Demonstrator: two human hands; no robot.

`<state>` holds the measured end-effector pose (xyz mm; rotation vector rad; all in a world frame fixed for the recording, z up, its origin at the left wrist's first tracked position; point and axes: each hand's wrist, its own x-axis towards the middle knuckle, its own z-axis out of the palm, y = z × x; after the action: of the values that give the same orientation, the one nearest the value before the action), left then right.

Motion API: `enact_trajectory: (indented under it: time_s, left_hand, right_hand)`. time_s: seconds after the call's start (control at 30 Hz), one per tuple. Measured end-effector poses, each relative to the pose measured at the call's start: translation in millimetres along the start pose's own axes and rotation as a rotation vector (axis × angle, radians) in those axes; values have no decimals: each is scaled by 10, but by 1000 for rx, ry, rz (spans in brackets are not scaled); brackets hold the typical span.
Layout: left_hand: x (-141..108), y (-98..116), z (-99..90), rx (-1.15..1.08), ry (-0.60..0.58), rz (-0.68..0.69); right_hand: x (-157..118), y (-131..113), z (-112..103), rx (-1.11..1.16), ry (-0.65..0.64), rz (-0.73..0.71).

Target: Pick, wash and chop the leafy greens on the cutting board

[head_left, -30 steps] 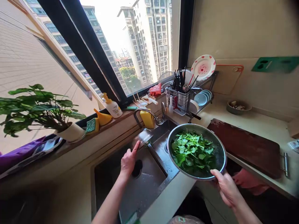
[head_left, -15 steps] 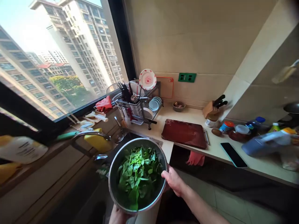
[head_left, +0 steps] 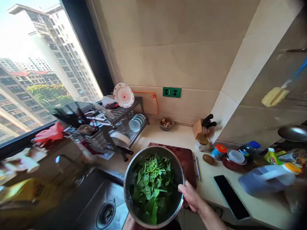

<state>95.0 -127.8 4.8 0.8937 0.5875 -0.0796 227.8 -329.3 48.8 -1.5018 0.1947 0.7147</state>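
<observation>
A round metal colander (head_left: 126, 187) full of chopped leafy greens (head_left: 153, 182) is held up in front of me, over the edge between sink and counter. My right hand (head_left: 192, 197) grips its right rim, with the thumb on top. At the lower left of the colander, my left hand (head_left: 131, 222) holds it from below; most of its fingers are hidden. Behind the colander, and partly covered by it, a dark red cutting board (head_left: 188, 159) lies on the counter.
The sink (head_left: 115, 191) is at lower left, with a dish rack (head_left: 141, 127) behind it. A small bowl (head_left: 166, 124) and a knife block (head_left: 200, 128) stand by the wall. A phone (head_left: 232, 196), jars and a large bottle (head_left: 263, 179) line the right counter.
The view has turned right. The colander, held in both hands, has moved from over the sink toward the counter and now overlaps the cutting board in view.
</observation>
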Motion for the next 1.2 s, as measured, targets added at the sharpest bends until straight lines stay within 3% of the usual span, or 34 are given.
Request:
enact_trajectory:
  time_s: [0.13,0.2,0.27,0.37,0.5,0.6,0.7,0.77,0.9,0.97,1.1,1.2]
  left_hand:
    - [571,355,834,2,-109,7]
    - [732,472,1096,80,-119,28]
    - [824,466,1206,149,-126,25]
    - [879,242,1116,172,-66,-55]
    - [870,-115,801,122,183,-95]
    - [848,-224,626,88,298,-87]
    - [825,-250,554,65,324,-101]
    - [808,-276,548,48,307,-125]
    - [815,-436,606,-25,261,-163]
    - [865,-573,653,-36,241,-190]
    - [1028,-860,742,-29,215,-238]
    - [1068,-966,797,-151,113,-206]
  right_hand:
    - [525,-551,-571,110,124,1]
    - [814,-797,-774,182,200,36]
    - [1138,-988,-922,245,274,44]
    - [1650,-1158,-1058,266,310,74]
    - [2174,-1207,-1149,285,344,109]
    - [2329,-1172,-1200,284,341,102]
    - [2316,-1070,-1279,259,284,100]
    - [2282,-947,-1365,58,260,63]
    - [2356,-636,-1555,-924,297,-236]
    - [2470,-509,-1588,-1248,219,-352]
    - [2575,-338,-1507,-1484,89,-420]
    - [2381,-193,-1462,-1511,98,-380]
